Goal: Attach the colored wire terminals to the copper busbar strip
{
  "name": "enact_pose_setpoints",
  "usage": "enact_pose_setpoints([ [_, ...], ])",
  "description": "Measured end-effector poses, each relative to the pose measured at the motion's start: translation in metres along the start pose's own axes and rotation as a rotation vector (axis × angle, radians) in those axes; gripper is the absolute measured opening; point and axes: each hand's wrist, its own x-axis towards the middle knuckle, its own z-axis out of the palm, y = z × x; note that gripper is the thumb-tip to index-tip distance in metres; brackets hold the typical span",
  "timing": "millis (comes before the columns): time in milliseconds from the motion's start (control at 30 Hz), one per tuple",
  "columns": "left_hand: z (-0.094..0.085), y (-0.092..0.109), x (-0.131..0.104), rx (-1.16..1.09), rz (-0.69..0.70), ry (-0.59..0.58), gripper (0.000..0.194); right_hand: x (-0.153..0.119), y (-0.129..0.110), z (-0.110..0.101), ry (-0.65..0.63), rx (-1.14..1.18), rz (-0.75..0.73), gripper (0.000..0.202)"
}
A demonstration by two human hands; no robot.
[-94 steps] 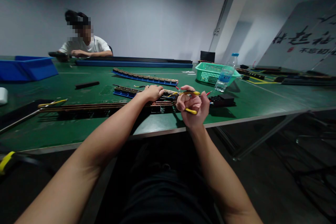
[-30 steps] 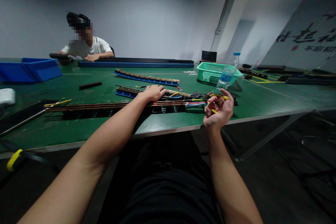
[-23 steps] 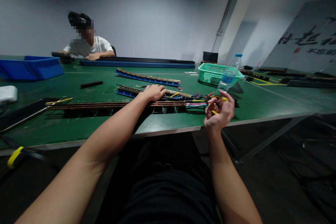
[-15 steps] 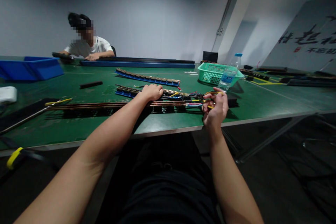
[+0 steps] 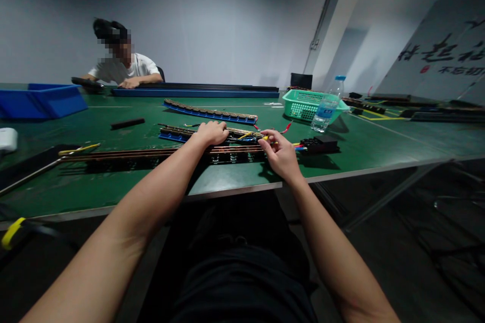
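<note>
My left hand [image 5: 212,133] curls over the long copper-railed strip [image 5: 159,152] and a shorter blue-based strip [image 5: 176,134] behind it; its fingertips are partly hidden. My right hand [image 5: 282,155] is further right along the rails, thumb and fingers pinched at a small yellow piece [image 5: 265,138], whose kind I cannot make out. A red-ended wire [image 5: 288,126] sticks up behind this hand. Coloured wires [image 5: 299,147] run from beside it to a black block [image 5: 320,145] on the table.
Behind lies another blue-based strip [image 5: 212,112]. A green basket [image 5: 295,107] and a water bottle [image 5: 324,113] stand back right, a blue bin [image 5: 56,101] at left. A short black bar [image 5: 128,123] lies on the green table [image 5: 379,146]. A person [image 5: 129,68] sits opposite.
My right hand has moved left along the rails, away from the wires by the black block, uncovering that block and the red-ended wire. My left hand stays on the strips. The view shifts slightly.
</note>
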Motion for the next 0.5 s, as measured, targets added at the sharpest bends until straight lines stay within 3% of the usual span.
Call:
enact_pose_setpoints([
  [100,0.000,-0.001,0.001,0.000,-0.009,-0.018,0.048,-0.003,-0.005,0.004,0.036,-0.256,-0.037,0.038],
  [267,-0.003,-0.001,0.001,-0.014,0.008,-0.046,0.050,-0.007,-0.012,0.005,0.054,-0.585,0.031,0.038],
  [500,-0.005,0.000,-0.001,-0.044,0.006,-0.062,0.050,-0.005,-0.004,0.013,0.102,-0.434,-0.005,0.035],
])
